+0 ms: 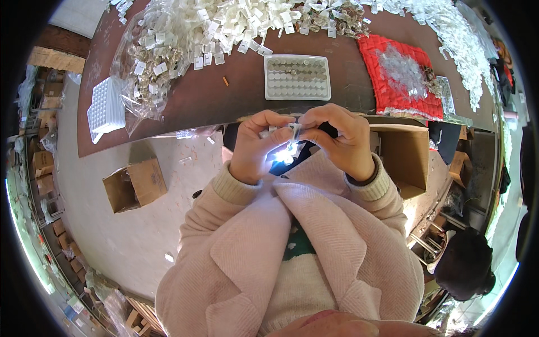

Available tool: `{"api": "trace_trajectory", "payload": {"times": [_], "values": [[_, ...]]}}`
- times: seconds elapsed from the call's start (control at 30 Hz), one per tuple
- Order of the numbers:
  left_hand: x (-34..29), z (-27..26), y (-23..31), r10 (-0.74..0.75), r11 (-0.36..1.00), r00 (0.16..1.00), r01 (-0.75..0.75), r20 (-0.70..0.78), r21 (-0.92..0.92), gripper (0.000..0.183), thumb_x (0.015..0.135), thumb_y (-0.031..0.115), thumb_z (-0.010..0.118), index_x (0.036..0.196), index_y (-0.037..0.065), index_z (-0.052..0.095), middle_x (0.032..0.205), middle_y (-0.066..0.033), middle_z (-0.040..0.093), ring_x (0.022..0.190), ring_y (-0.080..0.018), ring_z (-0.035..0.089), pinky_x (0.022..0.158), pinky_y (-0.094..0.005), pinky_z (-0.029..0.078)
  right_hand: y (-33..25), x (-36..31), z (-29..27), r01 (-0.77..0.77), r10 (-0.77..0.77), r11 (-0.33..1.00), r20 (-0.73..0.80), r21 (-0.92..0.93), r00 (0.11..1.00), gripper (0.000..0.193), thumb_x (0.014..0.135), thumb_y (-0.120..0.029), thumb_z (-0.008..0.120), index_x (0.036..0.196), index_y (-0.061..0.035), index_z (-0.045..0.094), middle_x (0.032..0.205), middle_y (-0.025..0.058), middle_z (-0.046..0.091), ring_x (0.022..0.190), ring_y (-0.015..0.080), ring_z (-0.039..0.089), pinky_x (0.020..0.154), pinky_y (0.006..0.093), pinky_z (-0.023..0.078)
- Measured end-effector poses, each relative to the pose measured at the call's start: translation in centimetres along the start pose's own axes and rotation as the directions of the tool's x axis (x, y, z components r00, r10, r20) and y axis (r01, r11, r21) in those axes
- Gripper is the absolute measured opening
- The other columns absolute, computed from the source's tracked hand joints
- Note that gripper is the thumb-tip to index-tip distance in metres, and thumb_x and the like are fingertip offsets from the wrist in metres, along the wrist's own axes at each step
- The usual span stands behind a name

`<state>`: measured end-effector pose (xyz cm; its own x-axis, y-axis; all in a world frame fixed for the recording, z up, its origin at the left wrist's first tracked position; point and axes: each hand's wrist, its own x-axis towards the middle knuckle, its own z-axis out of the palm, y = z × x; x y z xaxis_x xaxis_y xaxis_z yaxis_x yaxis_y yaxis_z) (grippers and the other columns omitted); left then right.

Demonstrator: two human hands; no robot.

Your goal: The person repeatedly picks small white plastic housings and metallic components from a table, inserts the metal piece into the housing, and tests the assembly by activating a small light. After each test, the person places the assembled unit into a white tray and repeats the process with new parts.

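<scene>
In front of my chest, just off the table's near edge, my left hand [252, 147] and my right hand [343, 143] meet with fingertips pinched together. Between them is a small transparent plastic piece [295, 130], gripped from both sides. A bright white light [287, 153] glows just below it, by my left fingers; its glare hides the shape of its source. Beyond my hands lies a white tray [297, 94] with rows of round pockets, the far rows holding small round metallic parts.
The brown table [224, 106] bears heaps of translucent plastic pieces [230, 22], a plastic bag of parts [149, 73], stacked white trays [106, 109] and a red cloth [393, 101] with small transparent parts. Cardboard boxes [147, 182] stand on the floor. Another person's dark-haired head [465, 264] is at right.
</scene>
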<state>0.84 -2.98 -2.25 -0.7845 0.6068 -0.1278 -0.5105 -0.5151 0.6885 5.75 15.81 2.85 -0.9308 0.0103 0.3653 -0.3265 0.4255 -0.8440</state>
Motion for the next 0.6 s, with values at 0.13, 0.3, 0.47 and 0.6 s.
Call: {"api": "trace_trajectory", "payload": {"times": [0.13, 0.3, 0.47, 0.6], "values": [[0.1, -0.3, 0.4, -0.011, 0.998, 1.0, 0.012, 0.021, -0.065, 0.021, 0.086, 0.005, 0.079, 0.105, 0.001, 0.07, 0.088, -0.0045, 0.07, 0.067, -0.0057, 0.06, 0.06, -0.0182, 0.048, 0.1, 0.5, -0.5, -0.034, 0.03, 0.998, 0.071, 0.058, 0.997, 0.023, 0.074, 0.006, 0.078, 0.094, -0.0024, 0.071, 0.089, 0.0084, 0.069, 0.079, 0.0195, 0.069, 0.071, 0.0283, 0.054], [0.2, -0.2, 0.1, -0.007, 0.999, 0.999, 0.008, 0.033, -0.034, 0.016, 0.089, 0.006, 0.076, 0.103, 0.001, 0.069, 0.086, -0.0048, 0.07, 0.067, -0.0058, 0.06, 0.057, -0.0167, 0.046, 0.0, 0.2, -0.5, -0.063, 0.062, 0.997, 0.029, 0.048, 0.998, 0.017, 0.075, 0.007, 0.077, 0.088, -0.0018, 0.071, 0.089, 0.0085, 0.069, 0.08, 0.0183, 0.069, 0.07, 0.0286, 0.054], [0.1, -0.4, -0.5, -0.02, 0.999, 1.0, 0.019, -0.005, -0.028, 0.016, 0.089, 0.005, 0.076, 0.103, 0.0, 0.069, 0.087, -0.0041, 0.069, 0.065, -0.0052, 0.058, 0.055, -0.017, 0.044, 0.8, -0.2, -0.4, -0.098, 0.091, 0.99, 0.075, 0.098, 0.993, 0.015, 0.076, 0.008, 0.076, 0.088, -0.0011, 0.071, 0.087, 0.0073, 0.066, 0.077, 0.0161, 0.067, 0.068, 0.0273, 0.053], [0.0, -0.6, -0.1, -0.041, 0.999, 0.998, 0.041, 0.045, 0.007, 0.015, 0.091, 0.007, 0.074, 0.103, 0.0, 0.068, 0.082, -0.0012, 0.065, 0.06, -0.0034, 0.051, 0.051, -0.018, 0.037, 1.9, 0.2, 0.0, -0.236, 0.183, 0.9, 0.174, 0.366, 0.968, 0.015, 0.076, 0.009, 0.077, 0.084, -0.0004, 0.069, 0.093, 0.0049, 0.06, 0.077, 0.0125, 0.064, 0.066, 0.0259, 0.051]]}}
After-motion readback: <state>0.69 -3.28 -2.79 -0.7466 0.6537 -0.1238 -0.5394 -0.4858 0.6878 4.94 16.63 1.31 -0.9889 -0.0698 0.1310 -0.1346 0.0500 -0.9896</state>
